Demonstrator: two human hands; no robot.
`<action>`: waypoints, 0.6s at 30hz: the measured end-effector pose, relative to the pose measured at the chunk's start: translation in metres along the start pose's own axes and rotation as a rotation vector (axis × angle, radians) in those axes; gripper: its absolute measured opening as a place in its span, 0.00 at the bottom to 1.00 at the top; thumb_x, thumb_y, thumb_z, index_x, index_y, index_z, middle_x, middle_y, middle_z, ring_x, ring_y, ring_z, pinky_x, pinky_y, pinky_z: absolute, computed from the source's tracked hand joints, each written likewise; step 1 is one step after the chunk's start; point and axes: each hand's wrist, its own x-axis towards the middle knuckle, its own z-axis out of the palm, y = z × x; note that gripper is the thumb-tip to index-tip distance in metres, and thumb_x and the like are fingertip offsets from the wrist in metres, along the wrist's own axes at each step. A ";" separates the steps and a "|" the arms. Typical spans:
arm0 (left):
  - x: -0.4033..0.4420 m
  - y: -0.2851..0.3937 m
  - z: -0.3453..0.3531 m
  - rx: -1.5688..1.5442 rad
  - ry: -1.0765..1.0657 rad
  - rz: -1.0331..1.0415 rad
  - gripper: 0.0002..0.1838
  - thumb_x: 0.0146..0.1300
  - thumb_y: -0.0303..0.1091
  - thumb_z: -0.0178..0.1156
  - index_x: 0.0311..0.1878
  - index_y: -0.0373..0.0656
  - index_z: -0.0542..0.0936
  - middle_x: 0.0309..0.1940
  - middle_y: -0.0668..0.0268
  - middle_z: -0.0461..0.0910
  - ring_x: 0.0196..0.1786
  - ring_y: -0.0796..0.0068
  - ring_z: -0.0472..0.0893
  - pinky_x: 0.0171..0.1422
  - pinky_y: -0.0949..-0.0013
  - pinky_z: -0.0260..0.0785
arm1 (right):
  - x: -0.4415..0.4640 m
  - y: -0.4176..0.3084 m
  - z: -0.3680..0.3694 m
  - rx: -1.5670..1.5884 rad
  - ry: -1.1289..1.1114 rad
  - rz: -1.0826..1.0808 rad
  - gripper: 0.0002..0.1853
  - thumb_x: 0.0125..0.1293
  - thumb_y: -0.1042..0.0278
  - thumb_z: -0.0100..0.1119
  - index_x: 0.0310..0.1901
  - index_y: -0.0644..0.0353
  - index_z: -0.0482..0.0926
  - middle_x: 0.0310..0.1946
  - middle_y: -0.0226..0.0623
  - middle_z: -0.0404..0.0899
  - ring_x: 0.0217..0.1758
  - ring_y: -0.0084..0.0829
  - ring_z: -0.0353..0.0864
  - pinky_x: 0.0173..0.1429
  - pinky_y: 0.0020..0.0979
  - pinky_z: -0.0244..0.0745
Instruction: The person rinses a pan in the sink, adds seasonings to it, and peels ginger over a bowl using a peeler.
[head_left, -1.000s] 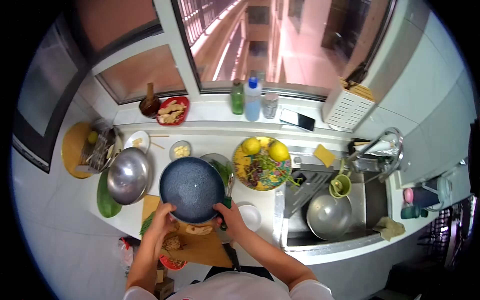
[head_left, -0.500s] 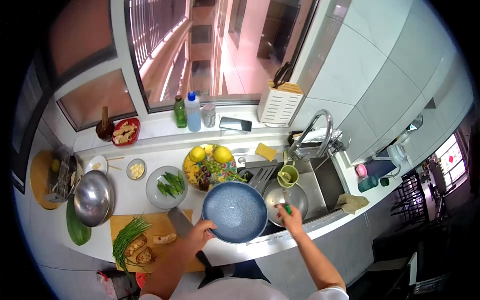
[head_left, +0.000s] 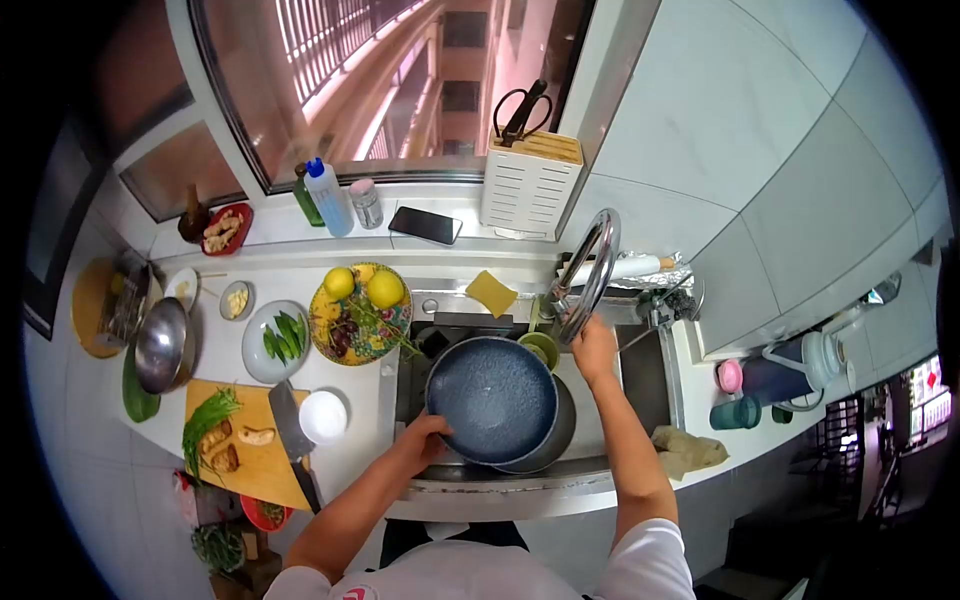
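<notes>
- Blue pan (head_left: 492, 400): over the sink (head_left: 645, 380).
- Left hand (head_left: 425, 445): fingers pinching the pan's rim.
- Right hand (head_left: 595, 352): at the sink's faucet (head_left: 601, 275); cannot tell its fingers' state.
- 2 lemons (head_left: 384, 290): left of the sink.

No readable words, brands or numbers. Reddish printed mark (head_left: 357, 594) on white shirt (head_left: 470, 572), nearer wearer than blue pan (head_left: 492, 400) and to its left; cut by frame edge, not legible. Small red patch (head_left: 932, 380) on bright window, far right of pan; too small to read.
</notes>
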 end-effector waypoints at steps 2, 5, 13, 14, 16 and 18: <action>-0.002 0.003 0.035 -0.006 0.024 0.033 0.21 0.44 0.33 0.62 0.45 0.44 0.74 0.43 0.65 0.73 0.49 0.67 0.70 0.53 0.64 0.64 | 0.000 0.002 -0.008 0.032 -0.031 -0.022 0.10 0.64 0.65 0.59 0.46 0.54 0.78 0.40 0.44 0.78 0.41 0.52 0.79 0.43 0.48 0.73; 0.020 -0.010 0.038 0.019 0.004 0.031 0.13 0.45 0.34 0.63 0.36 0.47 0.76 0.47 0.65 0.71 0.49 0.66 0.69 0.55 0.64 0.61 | -0.002 0.006 -0.013 0.089 -0.049 -0.040 0.09 0.65 0.64 0.60 0.46 0.51 0.80 0.39 0.43 0.78 0.41 0.51 0.79 0.43 0.46 0.73; 0.028 -0.016 0.076 -0.023 0.061 0.042 0.08 0.47 0.34 0.62 0.31 0.45 0.76 0.37 0.67 0.75 0.44 0.68 0.71 0.51 0.64 0.59 | -0.009 0.023 -0.010 0.326 -0.089 -0.033 0.12 0.64 0.69 0.61 0.50 0.51 0.80 0.39 0.40 0.78 0.42 0.46 0.80 0.44 0.39 0.73; 0.032 -0.019 0.073 -0.031 0.069 0.047 0.08 0.47 0.34 0.62 0.31 0.45 0.76 0.37 0.67 0.75 0.44 0.68 0.71 0.51 0.64 0.59 | -0.010 0.024 -0.010 0.331 -0.097 -0.041 0.12 0.64 0.69 0.61 0.50 0.51 0.80 0.39 0.40 0.78 0.42 0.46 0.80 0.44 0.39 0.73; 0.044 -0.025 0.063 -0.116 -0.059 0.047 0.19 0.51 0.27 0.60 0.48 0.51 0.71 0.29 0.73 0.75 0.24 0.83 0.69 0.35 0.74 0.61 | -0.010 0.018 -0.021 0.339 -0.094 -0.089 0.14 0.63 0.71 0.61 0.50 0.51 0.80 0.40 0.39 0.79 0.42 0.44 0.81 0.44 0.37 0.74; 0.047 -0.029 0.058 -0.099 -0.034 0.057 0.11 0.50 0.29 0.60 0.39 0.47 0.75 0.33 0.70 0.77 0.33 0.76 0.71 0.43 0.69 0.60 | -0.010 0.018 -0.025 0.331 -0.107 -0.096 0.14 0.62 0.72 0.61 0.50 0.51 0.80 0.40 0.39 0.79 0.42 0.44 0.82 0.43 0.37 0.74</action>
